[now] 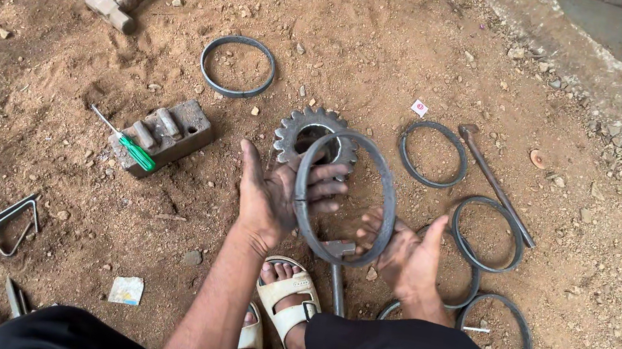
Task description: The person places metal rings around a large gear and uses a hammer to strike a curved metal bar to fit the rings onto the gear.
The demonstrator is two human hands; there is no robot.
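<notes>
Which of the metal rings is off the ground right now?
The ring held upright between the left hand and the right hand, in front of the gear. All the other rings lie flat on the dirt.

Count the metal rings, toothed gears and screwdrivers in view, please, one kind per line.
Metal rings: 6, counting the held ring
Toothed gears: 2
Screwdrivers: 1
Total: 9

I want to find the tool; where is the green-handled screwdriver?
In the head view, the screwdriver lies left of the left hand, its handle resting on the metal block.
</notes>
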